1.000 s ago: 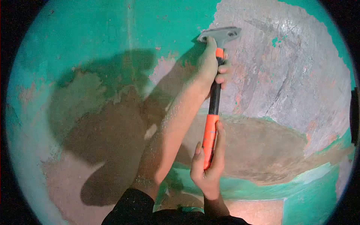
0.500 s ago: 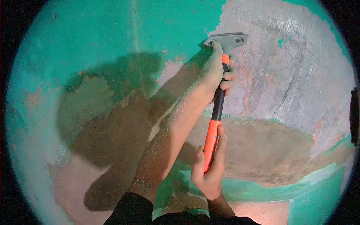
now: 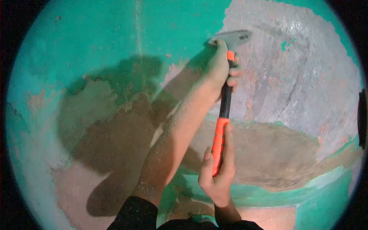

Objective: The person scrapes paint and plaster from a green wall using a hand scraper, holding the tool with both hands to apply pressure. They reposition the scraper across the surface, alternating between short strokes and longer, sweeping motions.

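A long-handled scraper (image 3: 226,101) with a grey head, a black shaft and orange grip sections lies against the wall, its head up. My left hand (image 3: 223,71) is wrapped round the shaft just below the head, thumb pressed on the grey head (image 3: 234,37). Lower down, my right hand (image 3: 218,178) grips the orange end of the handle, one finger stretched along it. The blade edge meets the border between green paint (image 3: 184,27) and the bare greyish patch (image 3: 276,65). Pale dust speckles my left forearm.
Peeled, rough plaster (image 3: 264,153) runs across the wall below the grey patch. Ragged green paint edges surround it. A broad shadow (image 3: 111,115) of my arm and head falls on the left. A dark object (image 3: 362,119) stands at the right edge.
The scraper's head has shifted slightly up and left and tilted, with a little blur. Its lower handle and my right hand have moved a little right.
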The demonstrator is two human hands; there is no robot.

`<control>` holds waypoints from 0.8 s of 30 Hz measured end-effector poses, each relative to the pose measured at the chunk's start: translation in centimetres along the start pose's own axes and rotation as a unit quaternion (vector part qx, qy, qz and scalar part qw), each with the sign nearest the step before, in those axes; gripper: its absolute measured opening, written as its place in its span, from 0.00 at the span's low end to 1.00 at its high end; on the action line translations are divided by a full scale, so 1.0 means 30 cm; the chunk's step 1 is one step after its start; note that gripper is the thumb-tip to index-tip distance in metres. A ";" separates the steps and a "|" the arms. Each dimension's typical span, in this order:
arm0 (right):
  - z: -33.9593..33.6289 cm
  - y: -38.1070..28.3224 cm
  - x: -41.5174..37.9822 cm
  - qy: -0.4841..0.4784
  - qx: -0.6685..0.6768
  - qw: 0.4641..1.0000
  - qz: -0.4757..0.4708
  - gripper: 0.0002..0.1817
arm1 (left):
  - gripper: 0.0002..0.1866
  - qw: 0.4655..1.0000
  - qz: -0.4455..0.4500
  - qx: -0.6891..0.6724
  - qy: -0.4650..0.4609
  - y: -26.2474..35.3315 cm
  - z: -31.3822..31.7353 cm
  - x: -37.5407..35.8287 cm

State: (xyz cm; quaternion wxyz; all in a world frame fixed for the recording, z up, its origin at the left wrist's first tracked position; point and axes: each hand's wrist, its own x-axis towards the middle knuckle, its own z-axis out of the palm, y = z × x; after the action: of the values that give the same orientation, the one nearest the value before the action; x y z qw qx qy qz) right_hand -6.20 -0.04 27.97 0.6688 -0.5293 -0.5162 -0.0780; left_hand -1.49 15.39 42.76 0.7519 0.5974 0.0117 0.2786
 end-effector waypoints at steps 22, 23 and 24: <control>-0.046 0.007 0.037 0.019 -0.061 0.998 -0.015 0.31 | 0.25 0.993 0.053 -0.104 0.019 0.048 0.067 0.013; -0.047 -0.002 0.049 0.018 -0.062 0.998 -0.015 0.31 | 0.24 0.991 0.074 -0.111 0.022 0.069 0.065 0.031; -0.049 -0.006 0.044 0.014 -0.070 0.997 -0.011 0.32 | 0.23 0.990 0.096 -0.102 -0.001 0.082 0.058 0.042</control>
State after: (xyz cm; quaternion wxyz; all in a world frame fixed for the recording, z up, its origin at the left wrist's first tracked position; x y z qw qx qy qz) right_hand -4.83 -0.69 29.25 0.6366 -0.5680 -0.5056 -0.1282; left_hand -0.81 14.69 45.88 0.7787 0.5163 -0.0753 0.3484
